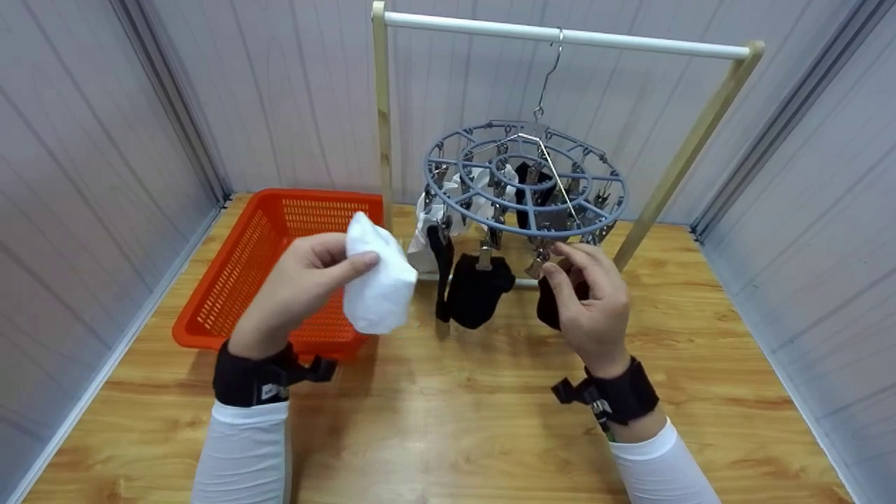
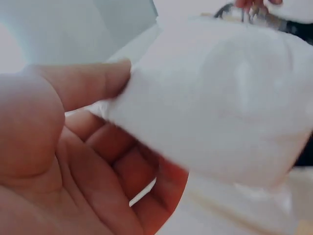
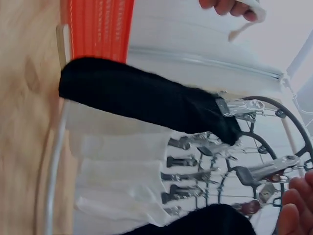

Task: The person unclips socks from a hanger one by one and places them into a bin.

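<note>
My left hand [image 1: 315, 269] pinches a white sock [image 1: 381, 280] between thumb and fingers, beside the hanger's left side. The left wrist view shows the sock's cloth [image 2: 210, 103] spread out from the fingertips. My right hand [image 1: 591, 301] is raised at the front right of the round grey clip hanger [image 1: 483, 217], thumb and forefinger apart. Its fingertips are right at a tilted metal clip [image 1: 537, 262]; in the right wrist view the fingers [image 3: 293, 203] are beside that clip's handle [image 3: 283, 164]. Black socks [image 1: 479, 290] hang from nearby clips.
An orange basket [image 1: 224, 280] stands on the wood floor at left. The hanger hooks over a white rail [image 1: 476, 26] on wooden posts [image 1: 689, 154]. White socks [image 3: 122, 171] hang at the hanger's left rear. Pale panelled walls [image 1: 805, 210] enclose the space.
</note>
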A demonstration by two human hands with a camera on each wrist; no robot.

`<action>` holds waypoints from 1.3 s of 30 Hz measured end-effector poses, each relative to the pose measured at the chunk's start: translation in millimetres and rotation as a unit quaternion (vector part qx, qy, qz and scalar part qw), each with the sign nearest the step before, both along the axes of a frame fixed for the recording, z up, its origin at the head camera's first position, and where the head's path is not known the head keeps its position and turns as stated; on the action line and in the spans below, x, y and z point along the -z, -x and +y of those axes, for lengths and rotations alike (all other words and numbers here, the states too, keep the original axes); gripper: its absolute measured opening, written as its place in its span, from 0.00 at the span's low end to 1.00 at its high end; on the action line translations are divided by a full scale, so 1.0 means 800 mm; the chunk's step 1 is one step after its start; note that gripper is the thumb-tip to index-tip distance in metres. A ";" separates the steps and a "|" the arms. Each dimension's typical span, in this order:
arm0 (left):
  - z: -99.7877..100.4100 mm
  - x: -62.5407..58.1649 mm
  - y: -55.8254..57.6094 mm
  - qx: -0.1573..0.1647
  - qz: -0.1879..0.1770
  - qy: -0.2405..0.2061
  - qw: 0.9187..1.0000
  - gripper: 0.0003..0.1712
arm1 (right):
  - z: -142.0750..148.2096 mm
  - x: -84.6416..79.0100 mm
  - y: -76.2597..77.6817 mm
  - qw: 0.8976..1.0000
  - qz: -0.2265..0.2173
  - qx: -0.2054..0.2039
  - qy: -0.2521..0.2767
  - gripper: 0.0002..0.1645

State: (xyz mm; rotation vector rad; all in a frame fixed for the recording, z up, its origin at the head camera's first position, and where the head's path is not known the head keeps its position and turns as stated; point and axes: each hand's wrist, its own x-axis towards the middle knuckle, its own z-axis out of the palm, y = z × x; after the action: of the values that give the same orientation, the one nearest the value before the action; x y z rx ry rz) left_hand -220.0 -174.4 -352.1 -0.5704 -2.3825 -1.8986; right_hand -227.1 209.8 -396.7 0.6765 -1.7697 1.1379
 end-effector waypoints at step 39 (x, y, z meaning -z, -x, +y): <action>-0.042 0.061 0.062 -0.048 -0.060 0.330 0.941 0.14 | 0.031 -0.009 0.016 0.986 0.033 0.148 -0.072 0.39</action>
State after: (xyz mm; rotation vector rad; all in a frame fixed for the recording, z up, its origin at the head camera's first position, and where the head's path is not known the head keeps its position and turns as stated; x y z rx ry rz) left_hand -269.6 -207.9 -401.1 -0.3491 -3.0513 -1.0836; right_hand -240.0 234.6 -389.5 0.5077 -1.8361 0.7833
